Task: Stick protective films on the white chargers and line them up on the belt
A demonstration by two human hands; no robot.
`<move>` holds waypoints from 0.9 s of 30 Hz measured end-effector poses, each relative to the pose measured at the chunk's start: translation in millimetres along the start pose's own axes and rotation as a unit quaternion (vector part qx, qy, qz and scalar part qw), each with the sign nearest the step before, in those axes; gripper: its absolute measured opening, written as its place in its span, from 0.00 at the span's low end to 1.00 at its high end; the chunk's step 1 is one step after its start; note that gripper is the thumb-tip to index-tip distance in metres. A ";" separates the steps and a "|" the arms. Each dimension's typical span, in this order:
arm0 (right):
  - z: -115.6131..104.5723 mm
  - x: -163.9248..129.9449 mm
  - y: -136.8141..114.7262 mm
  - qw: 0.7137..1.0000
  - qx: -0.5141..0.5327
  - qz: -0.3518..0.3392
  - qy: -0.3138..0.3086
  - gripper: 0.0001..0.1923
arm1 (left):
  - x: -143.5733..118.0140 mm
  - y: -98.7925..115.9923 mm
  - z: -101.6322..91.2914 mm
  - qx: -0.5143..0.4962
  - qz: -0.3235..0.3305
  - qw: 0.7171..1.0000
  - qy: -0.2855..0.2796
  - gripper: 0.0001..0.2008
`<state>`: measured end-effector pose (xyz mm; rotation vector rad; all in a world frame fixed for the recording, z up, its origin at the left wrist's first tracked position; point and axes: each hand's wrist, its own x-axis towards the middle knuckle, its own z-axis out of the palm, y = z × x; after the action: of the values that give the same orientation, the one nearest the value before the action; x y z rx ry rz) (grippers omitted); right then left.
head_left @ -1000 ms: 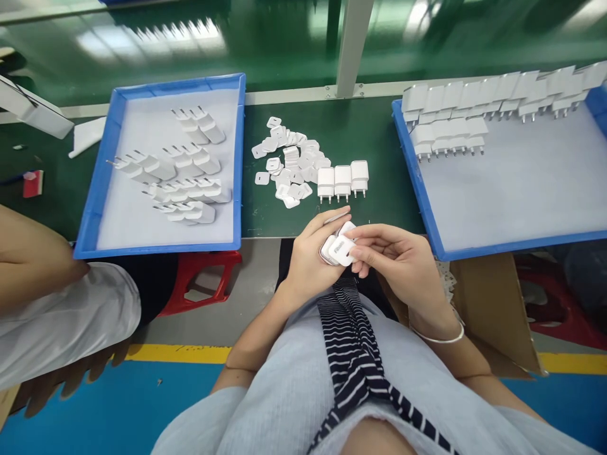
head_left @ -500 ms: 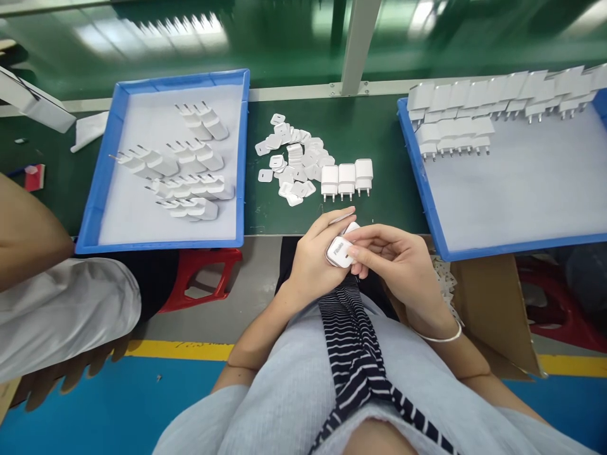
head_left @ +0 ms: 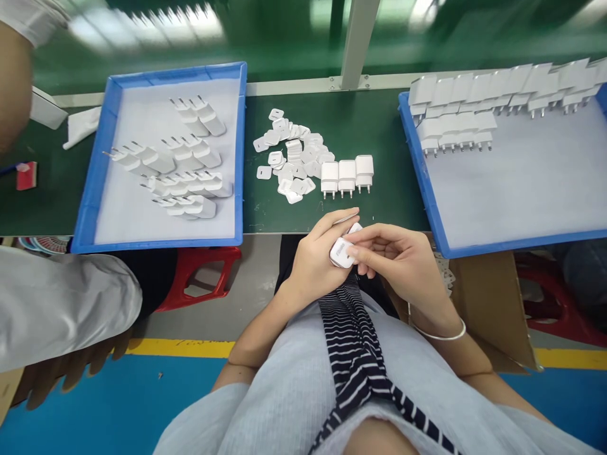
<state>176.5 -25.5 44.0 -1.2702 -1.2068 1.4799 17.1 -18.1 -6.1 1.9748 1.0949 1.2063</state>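
Both my hands meet in front of my body, just below the table's front edge. My left hand [head_left: 315, 259] is closed round a white plug charger, largely hidden by the fingers. A thin white piece [head_left: 345, 218] sticks out between its fingers. My right hand [head_left: 396, 259] pinches a white cover plate [head_left: 341, 252] with grey lettering and a small dark slot, its thumb on the face. The plate lies against the charger; whether it is fixed there I cannot tell. Beyond my hands stand three white plug chargers [head_left: 346, 175], pins toward me, beside a pile of loose white cover plates [head_left: 294, 158].
On the left a blue tray [head_left: 156, 243] holds several chargers, pins up. Another blue tray [head_left: 429, 189] on the right holds rows of chargers. A person's sleeve [head_left: 66, 303] is at far left. A cardboard box [head_left: 493, 309] and red stools [head_left: 203, 278] stand below the table.
The lettered plate has tilted slightly between my hands, which otherwise keep their hold. At far left the other person's arm has moved up and forward over the table.
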 end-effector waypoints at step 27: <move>-7.2 -9.9 10.3 0.988 -0.038 -0.144 -0.027 0.07 | 9.0 4.6 -9.9 -0.182 -0.043 0.982 -0.013 0.21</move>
<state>185.1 -36.0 35.7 -1.0577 -1.4280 1.2732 12.1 -12.1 5.7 1.6431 0.8653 1.2326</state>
